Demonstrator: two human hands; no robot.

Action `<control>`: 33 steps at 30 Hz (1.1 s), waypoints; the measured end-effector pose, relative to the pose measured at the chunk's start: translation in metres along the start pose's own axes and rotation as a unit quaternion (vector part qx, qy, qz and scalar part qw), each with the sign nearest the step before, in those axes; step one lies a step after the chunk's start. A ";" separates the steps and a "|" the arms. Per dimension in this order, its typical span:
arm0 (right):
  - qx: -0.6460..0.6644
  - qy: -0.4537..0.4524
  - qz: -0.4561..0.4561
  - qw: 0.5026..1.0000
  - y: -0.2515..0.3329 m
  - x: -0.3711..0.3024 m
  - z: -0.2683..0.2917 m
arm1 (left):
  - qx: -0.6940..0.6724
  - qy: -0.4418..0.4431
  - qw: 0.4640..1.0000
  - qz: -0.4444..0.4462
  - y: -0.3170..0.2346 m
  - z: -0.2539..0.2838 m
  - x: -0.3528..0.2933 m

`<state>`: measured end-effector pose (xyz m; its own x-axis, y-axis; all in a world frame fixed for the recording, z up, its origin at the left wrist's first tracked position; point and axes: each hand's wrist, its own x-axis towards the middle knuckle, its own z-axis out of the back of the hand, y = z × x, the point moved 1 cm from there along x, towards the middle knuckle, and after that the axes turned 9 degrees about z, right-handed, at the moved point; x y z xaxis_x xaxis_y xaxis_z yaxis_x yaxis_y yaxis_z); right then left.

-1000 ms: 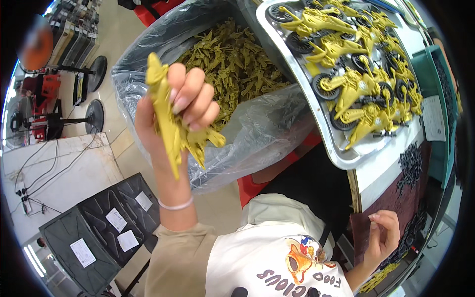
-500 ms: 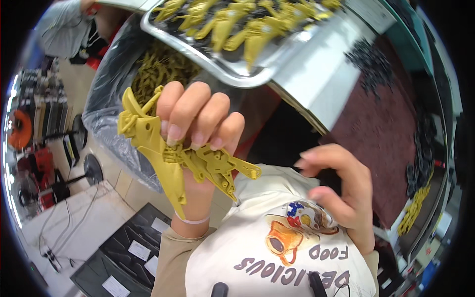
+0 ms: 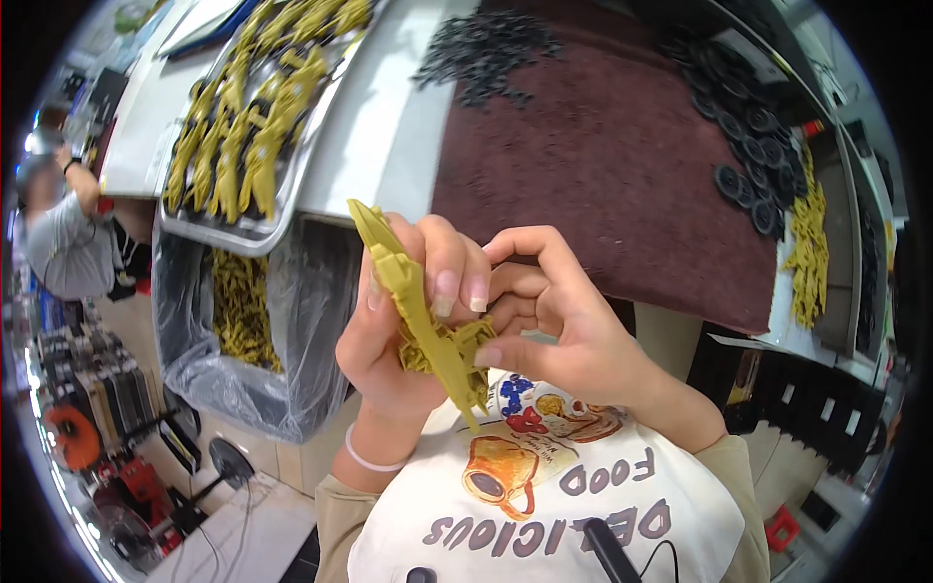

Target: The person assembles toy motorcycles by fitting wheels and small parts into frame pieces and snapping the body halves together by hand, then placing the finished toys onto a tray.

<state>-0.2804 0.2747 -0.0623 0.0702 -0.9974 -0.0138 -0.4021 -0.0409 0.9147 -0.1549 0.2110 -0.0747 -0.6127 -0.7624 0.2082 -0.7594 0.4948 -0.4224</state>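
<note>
A yellow plastic toy motorcycle body [image 3: 416, 303] is held upright on a slant in front of my apron. My left hand [image 3: 374, 342] is closed around its upper and middle part, with the fingers curled over the far side. From the right, my right hand [image 3: 578, 335] comes up against it. The right thumb presses on the lower part beside the small moulded details, and the other fingers bend in behind. Where those right fingertips touch is partly hidden.
A metal tray [image 3: 282, 219] holds rows of yellow bodies with black parts. Below it stands a plastic-lined bin [image 3: 316, 321] with more yellow pieces. Small black parts [image 3: 486, 53], black wheels [image 3: 763, 151] and yellow pieces [image 3: 809, 248] lie around the maroon cloth [image 3: 603, 146]. Another person [image 3: 73, 243] sits far left.
My view has swung right toward the maroon cloth. The toy body has turned edge-on in my left hand. My right hand, apart and open before, has come in and taken hold of it.
</note>
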 end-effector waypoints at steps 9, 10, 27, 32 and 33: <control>-0.155 -0.096 0.068 0.981 0.056 -0.028 0.087 | 0.418 -0.156 0.882 0.148 -0.002 -0.025 0.076; -0.111 -0.127 0.111 0.979 0.057 -0.035 0.100 | 0.465 -0.159 0.851 0.185 0.001 -0.027 0.091; -0.168 -0.366 0.168 0.900 0.066 -0.017 0.154 | 0.811 0.083 0.536 0.219 0.034 -0.011 0.192; -0.192 -0.330 0.101 0.919 0.073 -0.010 0.153 | 0.835 0.071 0.527 0.139 0.024 0.001 0.188; -0.204 -0.342 0.097 0.912 0.074 -0.008 0.151 | 0.834 0.065 0.532 0.129 0.022 0.004 0.188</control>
<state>-0.4490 0.2707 -0.0556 -0.6083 -0.7925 0.0437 0.0362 0.0273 0.9990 -0.2858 0.0768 -0.0479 -0.7416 -0.6701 -0.0322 0.5381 -0.5655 -0.6250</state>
